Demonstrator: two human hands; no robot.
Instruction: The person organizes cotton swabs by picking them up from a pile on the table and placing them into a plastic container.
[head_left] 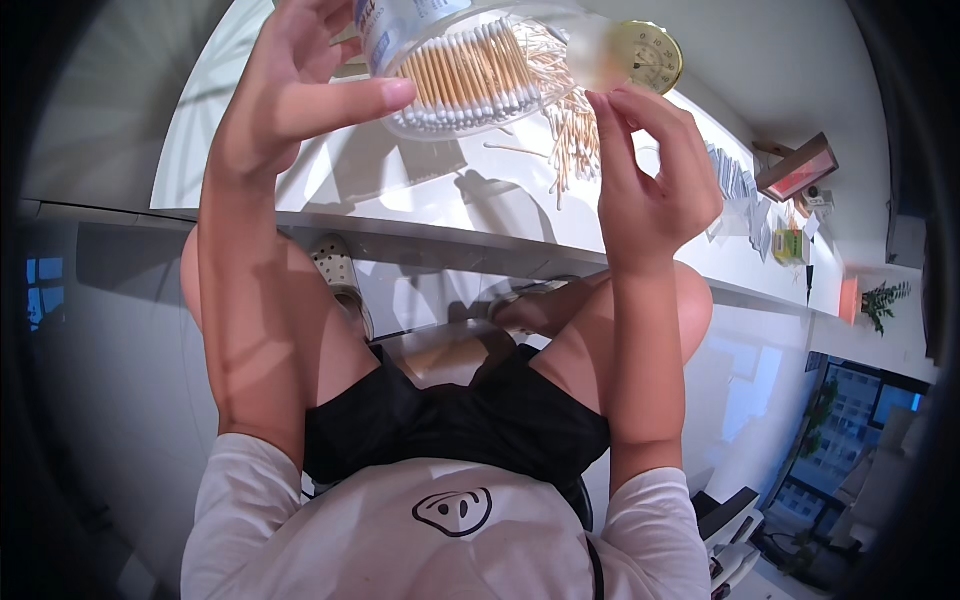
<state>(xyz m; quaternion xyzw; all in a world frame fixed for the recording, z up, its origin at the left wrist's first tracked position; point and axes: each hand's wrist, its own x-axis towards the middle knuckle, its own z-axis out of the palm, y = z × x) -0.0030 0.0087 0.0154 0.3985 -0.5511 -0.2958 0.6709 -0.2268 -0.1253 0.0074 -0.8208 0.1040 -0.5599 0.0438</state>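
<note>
A clear plastic tub with a blue-and-white label is tilted above the white table, my left hand closed round its left side. My left thumb lies along its lower edge. Inside it, cotton swabs with wooden sticks and white tips are packed side by side. Just right of the tub's rim, my right hand has thumb and forefinger pinched together; what they hold, if anything, is too blurred to make out. Behind and below the tub spreads a loose heap of cotton swabs on the table.
A round gold-rimmed dial stands beyond my right hand. Farther right on the white table are several pale blue-grey packets, a dark-framed box, a green-and-yellow box and a potted plant. My legs are below its front edge.
</note>
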